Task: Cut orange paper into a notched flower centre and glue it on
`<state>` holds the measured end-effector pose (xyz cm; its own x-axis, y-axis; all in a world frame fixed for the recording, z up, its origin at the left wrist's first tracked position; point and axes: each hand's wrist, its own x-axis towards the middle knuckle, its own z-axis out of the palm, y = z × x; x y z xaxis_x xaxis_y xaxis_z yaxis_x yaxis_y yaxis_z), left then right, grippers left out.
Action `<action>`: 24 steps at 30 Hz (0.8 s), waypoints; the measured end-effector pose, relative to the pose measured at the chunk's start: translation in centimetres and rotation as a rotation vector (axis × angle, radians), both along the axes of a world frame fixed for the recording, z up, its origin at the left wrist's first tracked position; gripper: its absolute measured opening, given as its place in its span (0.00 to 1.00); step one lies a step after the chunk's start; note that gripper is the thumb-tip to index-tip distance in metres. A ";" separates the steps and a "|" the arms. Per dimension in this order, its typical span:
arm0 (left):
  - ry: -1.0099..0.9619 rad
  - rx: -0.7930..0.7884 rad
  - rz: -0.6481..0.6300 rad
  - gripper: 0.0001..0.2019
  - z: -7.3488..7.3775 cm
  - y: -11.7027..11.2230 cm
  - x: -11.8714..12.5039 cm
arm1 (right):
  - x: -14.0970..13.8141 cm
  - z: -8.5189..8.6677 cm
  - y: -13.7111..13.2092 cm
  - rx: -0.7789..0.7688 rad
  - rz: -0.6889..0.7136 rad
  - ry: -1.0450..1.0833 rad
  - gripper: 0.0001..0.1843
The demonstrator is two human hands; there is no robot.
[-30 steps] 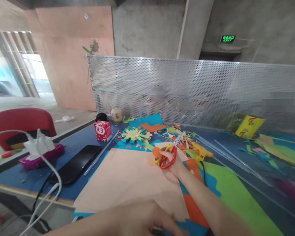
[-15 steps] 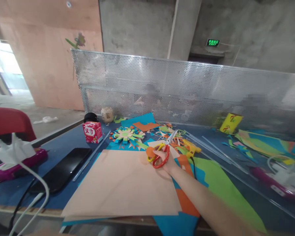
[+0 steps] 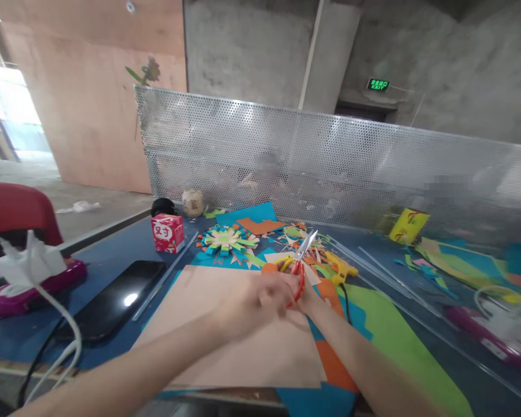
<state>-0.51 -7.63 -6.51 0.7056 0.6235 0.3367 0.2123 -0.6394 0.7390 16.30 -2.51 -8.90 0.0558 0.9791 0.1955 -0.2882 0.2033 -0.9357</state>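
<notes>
My right hand [image 3: 309, 296] is closed round the red and yellow handles of a pair of scissors [image 3: 303, 253], whose blades point up and away over the paper scraps. My left hand [image 3: 245, 301] has come in beside it, its fingers blurred at the scissors' handles, above a large peach paper sheet [image 3: 226, 347] that lies flat on the blue table. A small orange paper piece [image 3: 269, 268] shows just beyond my left hand. Whether the left fingers grip anything cannot be made out.
A layered paper flower [image 3: 228, 238], a red carton [image 3: 168, 233] and a yellow glue gun [image 3: 342, 268] lie behind the sheet. A black phone [image 3: 117, 298] and a pink case with a charger [image 3: 35, 278] sit left. A perforated metal screen [image 3: 330, 162] closes the back.
My left hand, out of view half a second ago, has reached forward to the scissors beside my right hand. The right hand has stayed on the scissors in roughly the same place.
</notes>
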 end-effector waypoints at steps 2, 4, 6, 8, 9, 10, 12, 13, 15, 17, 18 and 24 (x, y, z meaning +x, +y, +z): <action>-0.031 -0.011 0.056 0.15 2.5 2.2 0.1 | -0.1 0.0 0.2 -0.001 -0.002 0.010 0.09; -0.066 -0.019 0.107 0.15 4.4 4.3 0.4 | -0.1 0.2 0.3 0.006 -0.027 0.026 0.07; -0.089 -0.034 0.148 0.15 5.3 6.2 0.8 | -0.1 0.6 0.3 0.021 -0.061 0.040 0.11; -0.081 -0.069 0.179 0.14 4.9 7.8 1.1 | 0.1 1.1 0.2 0.028 -0.084 0.050 0.14; -0.073 -0.098 0.182 0.14 4.5 8.4 1.1 | 0.2 1.3 0.1 0.027 -0.091 0.053 0.13; -0.070 -0.134 0.173 0.14 3.9 8.9 1.2 | 0.3 1.5 0.0 0.024 -0.099 0.060 0.13; -0.097 -0.231 0.134 0.13 2.8 9.5 1.1 | 0.5 1.6 -0.1 0.008 -0.108 0.081 0.13; -0.128 -0.284 0.113 0.13 2.5 9.6 1.1 | 0.5 1.6 -0.1 -0.003 -0.104 0.093 0.13; -0.212 -0.373 0.083 0.14 2.1 9.5 1.2 | 0.6 1.5 -0.2 -0.027 -0.072 0.113 0.14; -0.289 -0.443 0.058 0.15 2.0 9.1 1.4 | 0.5 1.4 -0.4 -0.047 -0.024 0.131 0.14; -0.316 -0.474 0.042 0.15 2.1 8.9 1.5 | 0.5 1.4 -0.5 -0.052 -0.005 0.140 0.14; -0.358 -0.501 0.081 0.12 2.0 8.4 1.9 | 0.6 2.1 -1.4 0.053 0.001 0.104 0.16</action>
